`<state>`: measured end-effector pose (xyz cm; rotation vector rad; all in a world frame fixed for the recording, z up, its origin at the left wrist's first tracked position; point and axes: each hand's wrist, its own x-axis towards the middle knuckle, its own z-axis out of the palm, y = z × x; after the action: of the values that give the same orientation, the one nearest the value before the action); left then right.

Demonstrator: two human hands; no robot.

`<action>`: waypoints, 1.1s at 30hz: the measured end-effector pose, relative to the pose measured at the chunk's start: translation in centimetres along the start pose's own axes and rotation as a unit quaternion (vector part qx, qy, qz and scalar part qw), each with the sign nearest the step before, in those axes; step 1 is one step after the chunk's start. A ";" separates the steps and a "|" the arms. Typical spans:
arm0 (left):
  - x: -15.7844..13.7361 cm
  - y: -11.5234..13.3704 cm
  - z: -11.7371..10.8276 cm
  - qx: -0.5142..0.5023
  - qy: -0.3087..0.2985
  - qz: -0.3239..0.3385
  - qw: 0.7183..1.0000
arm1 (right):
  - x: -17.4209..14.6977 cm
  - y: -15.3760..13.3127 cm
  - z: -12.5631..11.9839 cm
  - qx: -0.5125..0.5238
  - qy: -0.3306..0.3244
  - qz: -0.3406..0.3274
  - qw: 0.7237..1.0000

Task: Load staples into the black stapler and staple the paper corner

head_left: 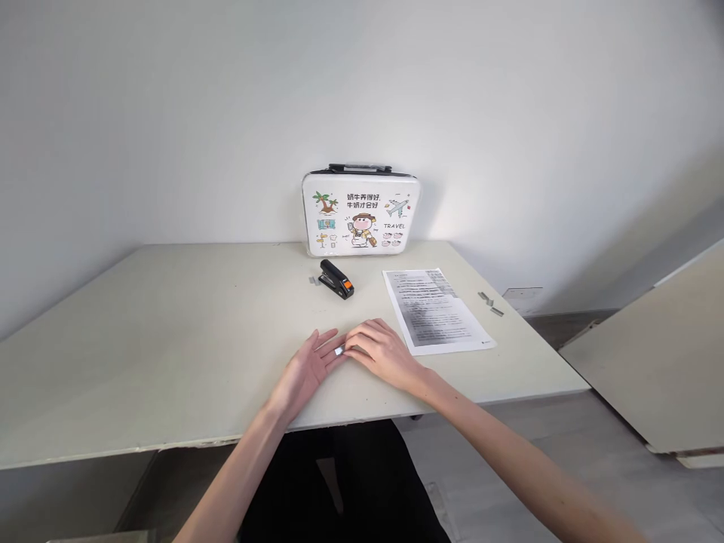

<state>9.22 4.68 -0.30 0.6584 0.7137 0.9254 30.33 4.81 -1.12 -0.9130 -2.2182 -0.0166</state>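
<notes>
My left hand (308,371) rests palm up near the table's front edge, its fingers stretched out. Over those fingers reaches my right hand (381,353), pinching a small shiny strip of staples (339,351) between thumb and fingertips. The strip shows against the left fingers; whether it touches them I cannot tell. Beyond both hands stands a black stapler (337,280) with an orange patch. Short grey staple strips (314,280) lie just left of it. Right of my right hand is a printed sheet of paper (438,313), flat on the table.
A white cartoon-printed case (360,215) with a black handle stands upright against the wall at the back of the pale table (170,339). Several more staple strips (489,301) lie near the right edge. A light-coloured cabinet (650,362) stands beyond the table's right side.
</notes>
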 end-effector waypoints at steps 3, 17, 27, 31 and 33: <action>-0.1 0.1 0.2 0.017 -0.014 -0.013 1.000 | -0.8 -0.2 -0.2 -0.011 -0.011 0.003 1.000; -1.0 -0.2 0.9 0.049 -0.004 0.076 0.996 | -10.2 8.9 -8.9 -0.148 0.102 0.239 0.954; -1.7 -1.3 1.3 0.176 0.019 0.151 0.973 | -19.3 16.2 -15.5 -0.297 0.022 0.484 0.823; -1.6 -1.4 1.1 0.189 0.014 0.156 0.969 | -19.3 14.8 -14.4 -0.295 0.094 0.470 0.826; -1.6 -1.4 1.0 0.193 0.012 0.159 0.968 | -18.8 13.2 -13.4 -0.264 0.131 0.436 0.851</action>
<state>10.05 2.50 -0.34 1.1329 0.8337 1.0979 55.89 -0.30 -6.36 -2.0184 -1.3833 -0.3172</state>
